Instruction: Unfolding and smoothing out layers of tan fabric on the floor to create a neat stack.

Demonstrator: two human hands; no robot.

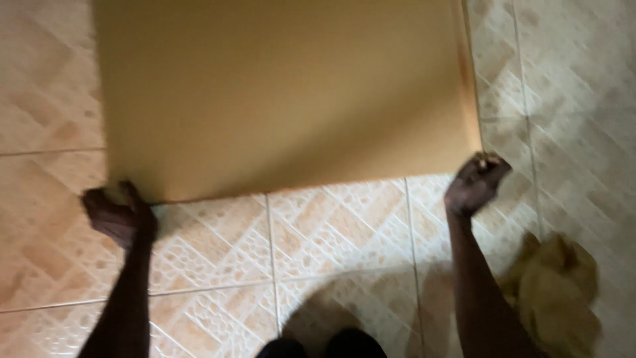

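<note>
A large flat tan board [285, 93], like a sheet of cardboard or thin wood, fills the upper middle of the head view, over a tiled floor. My left hand [119, 215] grips its near left corner. My right hand [476, 183] grips its near right corner. Both arms reach forward from the bottom of the view. The board's far edge is cut off by the top of the frame. The picture is blurred by motion.
The floor [331, 232] is beige tile with a diagonal pebble pattern and dark grout lines. A crumpled olive-yellow cloth [556, 292] lies on the floor beside my right arm. Dark shapes, perhaps my feet [324, 345], show at the bottom edge.
</note>
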